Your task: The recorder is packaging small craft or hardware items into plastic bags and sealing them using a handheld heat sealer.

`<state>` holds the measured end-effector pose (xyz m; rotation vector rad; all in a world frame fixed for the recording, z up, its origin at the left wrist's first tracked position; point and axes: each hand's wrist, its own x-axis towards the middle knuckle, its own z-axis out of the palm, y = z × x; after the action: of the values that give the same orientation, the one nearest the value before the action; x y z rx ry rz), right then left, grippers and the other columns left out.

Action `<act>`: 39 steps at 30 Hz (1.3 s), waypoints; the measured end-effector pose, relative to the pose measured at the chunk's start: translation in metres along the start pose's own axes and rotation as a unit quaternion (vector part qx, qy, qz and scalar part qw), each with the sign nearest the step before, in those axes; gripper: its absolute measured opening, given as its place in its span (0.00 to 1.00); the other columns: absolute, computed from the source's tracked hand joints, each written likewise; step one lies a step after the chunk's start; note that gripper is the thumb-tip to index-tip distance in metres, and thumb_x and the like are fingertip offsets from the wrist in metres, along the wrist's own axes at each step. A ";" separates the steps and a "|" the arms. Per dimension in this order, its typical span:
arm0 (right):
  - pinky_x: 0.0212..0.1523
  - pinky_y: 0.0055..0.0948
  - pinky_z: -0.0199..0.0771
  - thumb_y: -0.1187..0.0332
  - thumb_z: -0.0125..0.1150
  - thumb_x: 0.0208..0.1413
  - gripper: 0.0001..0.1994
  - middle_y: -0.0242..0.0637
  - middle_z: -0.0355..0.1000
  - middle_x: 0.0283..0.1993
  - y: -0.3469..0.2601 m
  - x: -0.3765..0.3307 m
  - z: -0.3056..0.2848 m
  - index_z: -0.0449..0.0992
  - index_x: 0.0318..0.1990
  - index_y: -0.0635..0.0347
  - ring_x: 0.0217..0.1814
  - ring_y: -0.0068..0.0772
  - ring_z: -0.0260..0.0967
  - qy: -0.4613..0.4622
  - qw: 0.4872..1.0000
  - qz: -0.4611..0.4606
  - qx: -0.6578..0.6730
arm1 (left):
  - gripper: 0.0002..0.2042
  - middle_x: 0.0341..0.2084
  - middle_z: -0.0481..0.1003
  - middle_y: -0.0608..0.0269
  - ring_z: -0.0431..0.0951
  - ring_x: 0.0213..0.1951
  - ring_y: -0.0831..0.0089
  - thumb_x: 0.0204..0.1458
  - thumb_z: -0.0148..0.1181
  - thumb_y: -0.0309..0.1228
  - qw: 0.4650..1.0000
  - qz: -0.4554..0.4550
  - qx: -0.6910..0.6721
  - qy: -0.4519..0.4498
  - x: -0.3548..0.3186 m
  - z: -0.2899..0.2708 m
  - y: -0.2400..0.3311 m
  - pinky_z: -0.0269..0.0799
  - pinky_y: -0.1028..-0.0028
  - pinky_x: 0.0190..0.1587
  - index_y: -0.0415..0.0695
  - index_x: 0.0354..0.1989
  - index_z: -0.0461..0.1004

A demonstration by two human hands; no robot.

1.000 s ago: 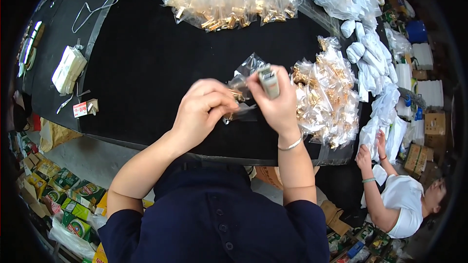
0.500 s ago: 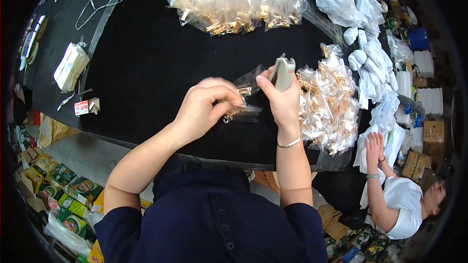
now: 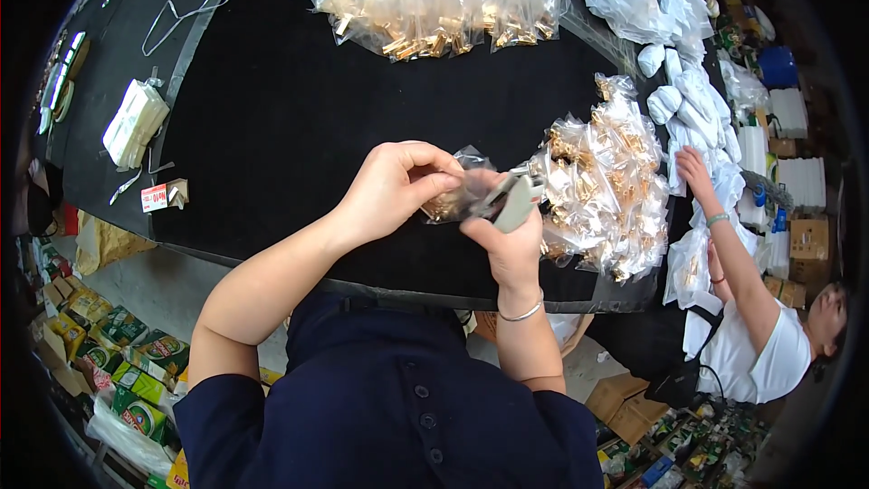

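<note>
Both hands meet over the black table.
Left hand pinches small clear bag; right hand clenches grey tool.

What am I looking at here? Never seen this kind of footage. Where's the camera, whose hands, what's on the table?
There is no machine: a person works with bare hands, filmed by a fisheye camera on their own head looking down, so straight edges bend. The left hand pinches a small clear bag of gold-coloured parts. The right hand grips a grey hand tool held against that bag. On the black table lie a heap of filled bags to the right, another heap at the far edge, and white packets on the left. The arm at right belongs to a co-worker.
</note>
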<state>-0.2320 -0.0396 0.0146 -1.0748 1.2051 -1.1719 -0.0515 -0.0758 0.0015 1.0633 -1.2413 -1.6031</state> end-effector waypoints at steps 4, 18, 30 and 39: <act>0.41 0.21 0.70 0.76 0.70 0.53 0.12 0.30 0.73 0.39 0.008 0.001 0.008 0.72 0.42 0.61 0.38 0.17 0.67 0.044 0.999 0.005 -0.013 | 0.03 0.26 0.79 0.61 0.79 0.28 0.75 0.55 0.62 0.22 0.998 -0.025 -0.022 0.050 -0.004 0.005 0.000 0.75 0.77 0.33 0.35 0.35 0.79; 0.41 0.20 0.67 0.73 0.67 0.56 0.09 0.28 0.70 0.38 0.006 0.006 0.011 0.72 0.41 0.61 0.38 0.19 0.67 0.119 0.990 0.036 0.072 | 0.06 0.27 0.77 0.60 0.77 0.30 0.60 0.45 0.69 0.27 0.876 0.248 0.408 0.060 -0.016 0.005 -0.004 0.74 0.65 0.33 0.40 0.30 0.79; 0.35 0.24 0.68 0.71 0.68 0.55 0.11 0.35 0.68 0.31 0.004 0.002 -0.019 0.70 0.37 0.64 0.31 0.25 0.66 0.066 0.934 -0.230 -0.265 | 0.06 0.25 0.76 0.61 0.78 0.31 0.62 0.44 0.70 0.26 0.885 0.257 0.388 -0.029 -0.010 0.038 0.016 0.75 0.67 0.34 0.40 0.28 0.79; 0.45 0.22 0.70 0.74 0.64 0.59 0.10 0.36 0.75 0.45 -0.121 0.054 -0.098 0.74 0.46 0.66 0.44 0.23 0.71 0.240 0.904 -0.255 -0.246 | 0.13 0.38 0.78 0.58 0.78 0.40 0.58 0.45 0.70 0.28 0.892 0.290 0.342 0.068 0.052 -0.005 0.048 0.75 0.66 0.42 0.41 0.40 0.79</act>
<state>-0.3394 -0.1043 0.1211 -1.6068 1.7276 -1.6488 -0.0570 -0.1343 0.0412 1.0387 -1.8667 -0.6239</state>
